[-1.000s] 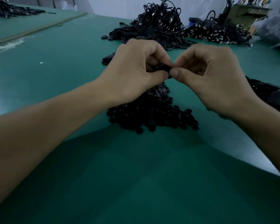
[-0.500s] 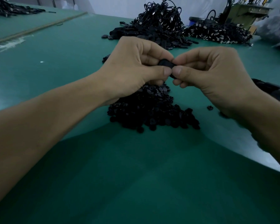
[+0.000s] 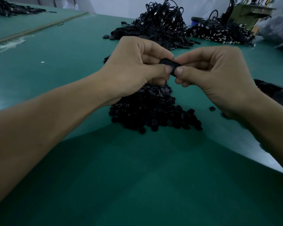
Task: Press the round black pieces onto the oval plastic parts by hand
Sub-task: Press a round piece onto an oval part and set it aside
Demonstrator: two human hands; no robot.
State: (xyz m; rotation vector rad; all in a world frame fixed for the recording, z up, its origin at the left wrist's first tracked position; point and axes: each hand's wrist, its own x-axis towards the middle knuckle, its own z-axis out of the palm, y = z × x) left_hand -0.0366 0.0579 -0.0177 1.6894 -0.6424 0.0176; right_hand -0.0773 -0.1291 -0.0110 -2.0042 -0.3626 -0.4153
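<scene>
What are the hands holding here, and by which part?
One black oval part: the left hand pinches its left end, the right hand its right end, thumbs on its near side.

Head camera looks forward-down, close over the table [image 3: 59,66].

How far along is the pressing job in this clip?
Done: unclear; no finished pieces can be told apart. In hand: left hand and right hand pinch one oval part. Remaining: a large pile of round black pieces beneath them and a heap of black parts farther back.
</scene>
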